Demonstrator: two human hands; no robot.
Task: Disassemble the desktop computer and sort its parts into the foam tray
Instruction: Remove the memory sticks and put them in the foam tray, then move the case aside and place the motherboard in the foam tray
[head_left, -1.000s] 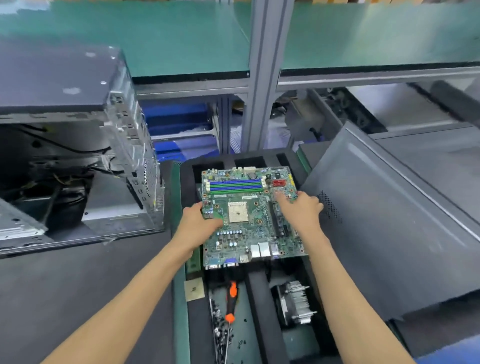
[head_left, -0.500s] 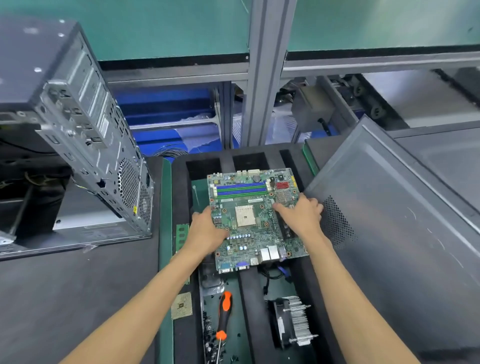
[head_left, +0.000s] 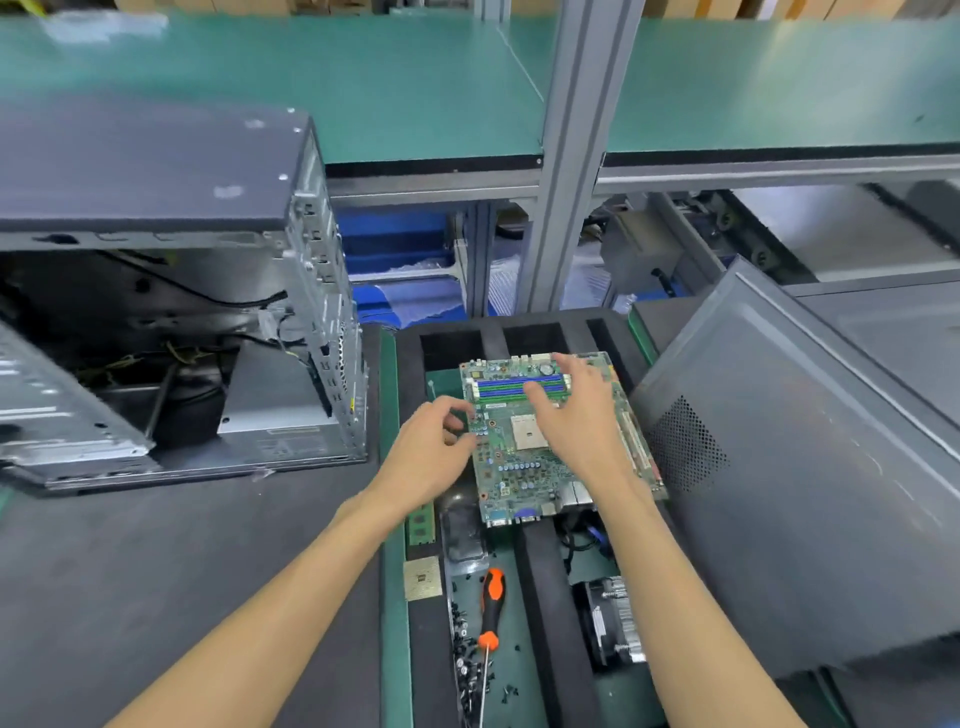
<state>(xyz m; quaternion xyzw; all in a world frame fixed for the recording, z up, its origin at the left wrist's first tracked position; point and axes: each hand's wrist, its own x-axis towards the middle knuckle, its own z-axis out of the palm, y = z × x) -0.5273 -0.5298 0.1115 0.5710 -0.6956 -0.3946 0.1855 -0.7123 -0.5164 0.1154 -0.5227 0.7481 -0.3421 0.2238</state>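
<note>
The green rectangular motherboard (head_left: 556, 441) lies flat across the far compartments of the black foam tray (head_left: 540, 597), its connector edge toward the person. The placement appears deliberate: the board spans the foam ribs, which support it clear of loose parts beneath.

The right hand (head_left: 576, 415) is spread over the board with fingers wide and straight, fingertips on the blue memory slots; it grips nothing, and it seems to be steadying or seating the board. The left hand (head_left: 431, 452) sits at the board's left edge, fingers loosely curled; whether it pinches the edge cannot be told.

Nearer than the board, the tray holds an orange-handled screwdriver (head_left: 491, 608), scattered black screws (head_left: 462, 660) and a finned metal heatsink (head_left: 615, 629). The opened grey steel computer case (head_left: 171, 312) stands left of the board; a grey side panel (head_left: 810, 467) leans to its right.
</note>
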